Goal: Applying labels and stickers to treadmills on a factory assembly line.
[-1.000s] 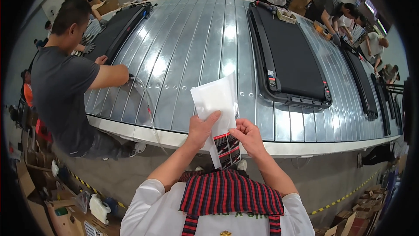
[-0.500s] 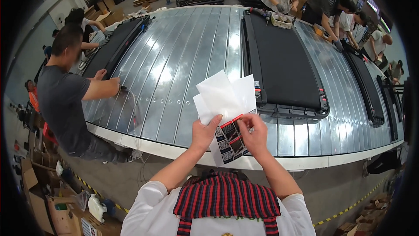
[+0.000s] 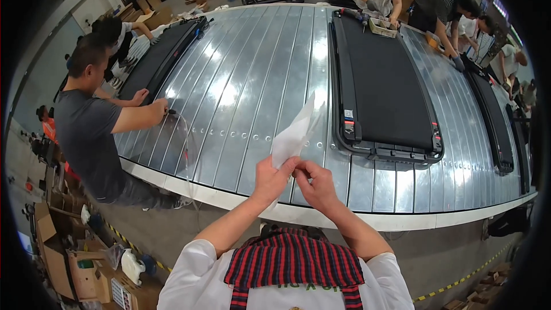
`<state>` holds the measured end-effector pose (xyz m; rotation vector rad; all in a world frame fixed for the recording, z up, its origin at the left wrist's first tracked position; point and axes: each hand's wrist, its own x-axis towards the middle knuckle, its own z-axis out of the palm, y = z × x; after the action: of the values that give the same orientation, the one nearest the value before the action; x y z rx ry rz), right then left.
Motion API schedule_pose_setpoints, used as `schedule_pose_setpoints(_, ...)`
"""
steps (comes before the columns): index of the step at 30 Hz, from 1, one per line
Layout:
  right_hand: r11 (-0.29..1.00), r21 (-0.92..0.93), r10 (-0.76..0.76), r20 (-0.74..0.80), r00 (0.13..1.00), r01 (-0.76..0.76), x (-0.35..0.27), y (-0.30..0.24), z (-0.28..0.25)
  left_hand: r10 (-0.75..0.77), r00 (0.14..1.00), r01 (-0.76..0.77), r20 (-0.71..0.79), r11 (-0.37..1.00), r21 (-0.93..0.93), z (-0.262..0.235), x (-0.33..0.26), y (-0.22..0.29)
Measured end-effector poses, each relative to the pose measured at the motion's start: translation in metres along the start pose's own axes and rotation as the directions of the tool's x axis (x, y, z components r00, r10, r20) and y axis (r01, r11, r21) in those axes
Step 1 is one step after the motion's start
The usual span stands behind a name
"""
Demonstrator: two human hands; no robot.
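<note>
My left hand (image 3: 272,179) is closed round a small stack of white label sheets (image 3: 291,138), now tilted nearly edge-on over the near edge of the table. Their printed face is turned out of sight. Close against it, my right hand (image 3: 314,184) has its fingers curled in a pinch at the sheets' edge; whatever is between the fingertips is too small to make out. Ahead and to the right, a black treadmill-like deck (image 3: 381,80) lies on the metal-topped table (image 3: 247,92), with a label on its near left corner.
At left a person in a grey shirt (image 3: 86,121) reaches over the table beside another black deck (image 3: 163,55), holding a cable. Several people work along the far right side, near a parts tray (image 3: 383,27) and a further deck (image 3: 488,115). Cardboard boxes (image 3: 86,275) stand at lower left.
The fanned-out sheets have been turned edge-on, hiding their printed side. My right hand has moved down and left, in against my left hand. The whole view has shifted slightly.
</note>
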<state>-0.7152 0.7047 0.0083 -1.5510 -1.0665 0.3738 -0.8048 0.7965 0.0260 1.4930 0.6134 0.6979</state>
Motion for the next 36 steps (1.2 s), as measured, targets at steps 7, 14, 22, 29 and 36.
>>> schedule_pose_setpoints(7,0.999,0.037,0.034,0.015,0.999,-0.034,0.017,-0.016,0.023,-0.024,0.998,0.027,0.051,0.998,-0.048,-0.033,0.011,0.001)
schedule_pose_setpoints(14,0.982,0.107,0.144,0.09,0.985,-0.153,0.025,-0.008,0.043,-0.019,1.0,0.019,0.011,1.0,-0.011,-0.058,0.021,0.0)
schedule_pose_setpoints(22,0.833,0.427,0.344,0.095,0.934,-0.351,0.026,-0.016,0.042,0.017,0.994,0.007,-0.109,0.975,0.222,-0.099,0.039,-0.01)
schedule_pose_setpoints(29,0.949,0.257,0.24,-0.204,0.949,-0.185,0.039,-0.015,0.028,0.091,0.958,-0.086,-0.272,0.996,0.031,-0.137,0.053,-0.035)
schedule_pose_setpoints(36,0.877,-0.417,-0.212,0.106,0.971,0.237,0.047,-0.07,0.097,-0.089,0.991,0.106,-0.102,0.979,0.173,-0.125,0.044,-0.039)
